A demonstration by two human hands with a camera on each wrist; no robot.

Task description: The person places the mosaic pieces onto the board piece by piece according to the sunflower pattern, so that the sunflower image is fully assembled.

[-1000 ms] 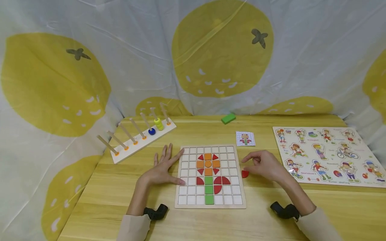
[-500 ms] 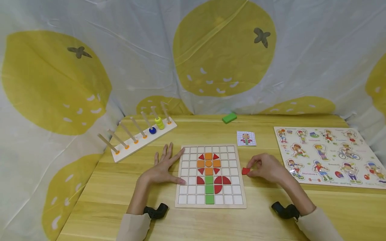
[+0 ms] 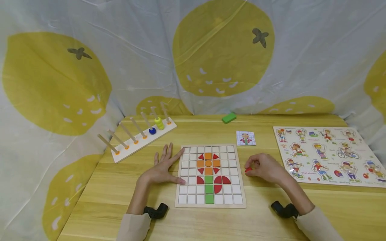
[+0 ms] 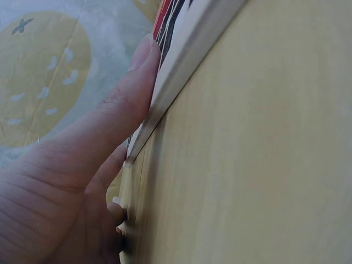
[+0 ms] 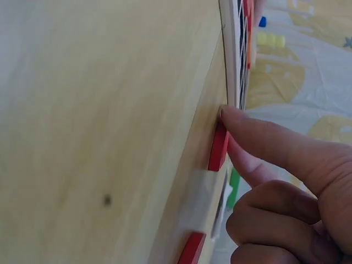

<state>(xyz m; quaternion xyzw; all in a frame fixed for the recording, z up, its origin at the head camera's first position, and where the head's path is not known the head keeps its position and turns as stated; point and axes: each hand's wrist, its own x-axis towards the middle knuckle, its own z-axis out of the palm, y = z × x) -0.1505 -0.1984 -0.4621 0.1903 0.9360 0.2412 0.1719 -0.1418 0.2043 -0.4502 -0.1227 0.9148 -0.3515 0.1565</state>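
Note:
My right hand (image 3: pixel 265 168) pinches a red block (image 3: pixel 248 170) between thumb and index finger, just right of the grid board. In the right wrist view that red block (image 5: pixel 218 147) is close to the tabletop; whether it touches is unclear. A second red block (image 5: pixel 192 248) lies nearby, hidden behind the hand in the head view. The wooden grid board (image 3: pixel 177 194) bears orange squares, an orange disc (image 3: pixel 208 163), red triangles, red quarter-circles (image 3: pixel 217 189) and a column of green squares (image 3: pixel 209 189). With fingers spread, my left hand (image 3: pixel 161 170) rests its thumb on the board's left edge.
A small pattern card (image 3: pixel 245 138) lies behind the board, and a green block (image 3: pixel 229 118) farther back. At left stands a peg rack (image 3: pixel 144 140) with blue and yellow beads. A picture puzzle board (image 3: pixel 328 157) lies at right. A lemon-print curtain (image 3: pixel 135 67) borders the table.
My right thumb and index finger have closed on the red block, which has turned and shifted slightly right, and now shows less between the fingers. The left hand has stayed in place.

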